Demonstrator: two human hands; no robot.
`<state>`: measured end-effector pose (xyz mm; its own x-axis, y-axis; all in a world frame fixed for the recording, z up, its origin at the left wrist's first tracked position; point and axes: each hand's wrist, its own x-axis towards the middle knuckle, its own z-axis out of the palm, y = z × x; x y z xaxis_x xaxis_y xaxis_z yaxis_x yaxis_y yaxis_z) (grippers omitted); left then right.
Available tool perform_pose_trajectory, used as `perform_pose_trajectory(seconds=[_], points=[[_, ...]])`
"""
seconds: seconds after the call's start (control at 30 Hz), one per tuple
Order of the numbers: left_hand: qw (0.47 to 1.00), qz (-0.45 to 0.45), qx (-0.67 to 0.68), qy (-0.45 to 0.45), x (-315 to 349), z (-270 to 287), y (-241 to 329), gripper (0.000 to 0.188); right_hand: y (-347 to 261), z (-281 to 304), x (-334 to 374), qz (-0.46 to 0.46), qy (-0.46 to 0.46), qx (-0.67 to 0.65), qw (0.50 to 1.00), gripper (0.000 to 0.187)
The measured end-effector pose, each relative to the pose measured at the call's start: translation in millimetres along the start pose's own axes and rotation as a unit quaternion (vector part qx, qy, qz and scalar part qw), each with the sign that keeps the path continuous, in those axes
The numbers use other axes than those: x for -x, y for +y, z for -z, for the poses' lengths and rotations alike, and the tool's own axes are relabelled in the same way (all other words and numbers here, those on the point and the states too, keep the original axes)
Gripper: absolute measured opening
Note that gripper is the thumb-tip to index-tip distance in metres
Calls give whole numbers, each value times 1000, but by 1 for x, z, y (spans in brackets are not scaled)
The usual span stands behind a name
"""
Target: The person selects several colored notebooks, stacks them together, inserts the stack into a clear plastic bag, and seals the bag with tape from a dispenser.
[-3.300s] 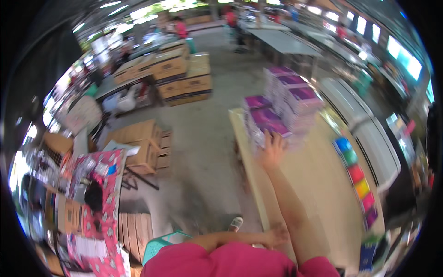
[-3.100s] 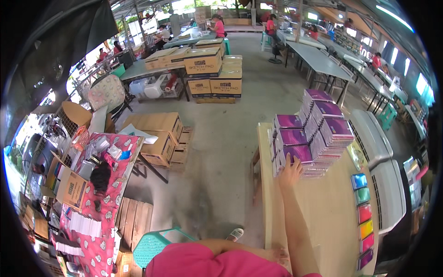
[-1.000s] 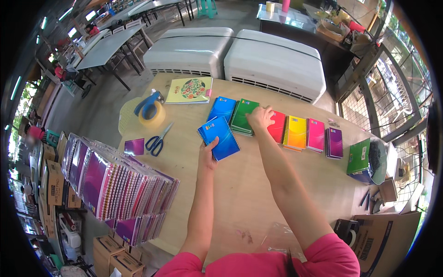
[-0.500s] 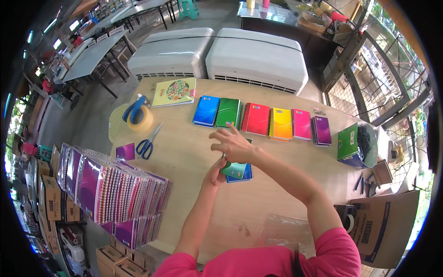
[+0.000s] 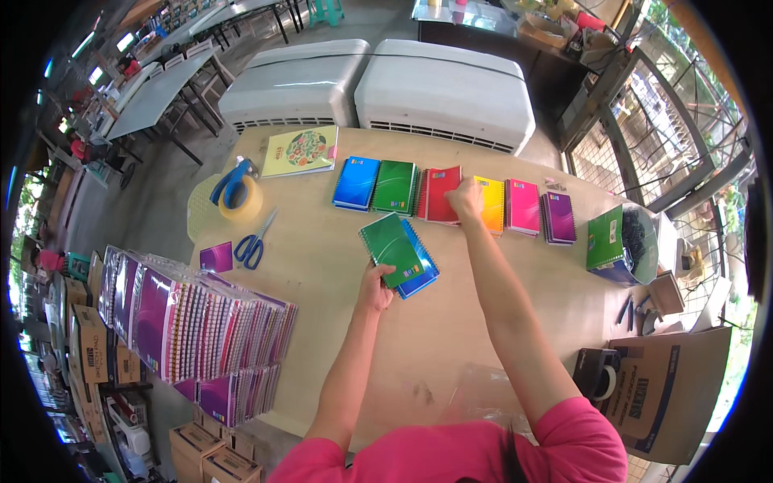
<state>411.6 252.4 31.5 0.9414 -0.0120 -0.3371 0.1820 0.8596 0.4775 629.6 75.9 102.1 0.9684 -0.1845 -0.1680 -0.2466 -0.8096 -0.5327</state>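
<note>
The small green spiral-bound notebook (image 5: 392, 241) with a glossy card cover lies at a slant over a small blue spiral-bound notebook (image 5: 429, 262), the 2 fanned so the blue shows along the right and lower edges. They are held up above the pale wooden bench (image 5: 322, 241). The left hand (image 5: 377, 283) is closed on them at the lower left, thumb across the green cover. Each should be light and fairly stiff, though the glossy covers may slide on each other, so a pinch through the whole thickness looks safest. The wire coil could snag or bend; the flat edges away from it seem the better hold.

The right hand (image 5: 467, 201) is at the right edge of the red spiral-bound notebooks (image 5: 439, 193), next to the yellow spiral-bound notebooks (image 5: 493, 211). Its fingers are curled and partly hidden; I cannot tell whether they grip anything. Blue (image 5: 357, 183) and green (image 5: 394, 187) piles stand to the left in that row, pink (image 5: 522, 208) and purple (image 5: 560, 217) to the right. Farther left lie blue-handled scissors (image 5: 253, 248) and plastic-wrapped purple notebooks (image 5: 161, 322).
</note>
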Motion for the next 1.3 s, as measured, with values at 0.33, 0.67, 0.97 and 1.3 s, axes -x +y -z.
perform_pose_trajectory(seconds=[0.33,0.67,0.97,1.3], points=[[994,38,79,-62,10,-27,-5,47,28,29,96,212,16,-170,962,55],[1000,25,13,-9,-13,-26,-31,40,64,46,26,-80,93,103,987,49],[1000,-5,-20,-20,-18,-30,-32,50,80,81,53,46,-3,-246,968,43],[958,167,-77,-219,1,-37,-45,57,16,74,123,583,-57,-98,804,29]])
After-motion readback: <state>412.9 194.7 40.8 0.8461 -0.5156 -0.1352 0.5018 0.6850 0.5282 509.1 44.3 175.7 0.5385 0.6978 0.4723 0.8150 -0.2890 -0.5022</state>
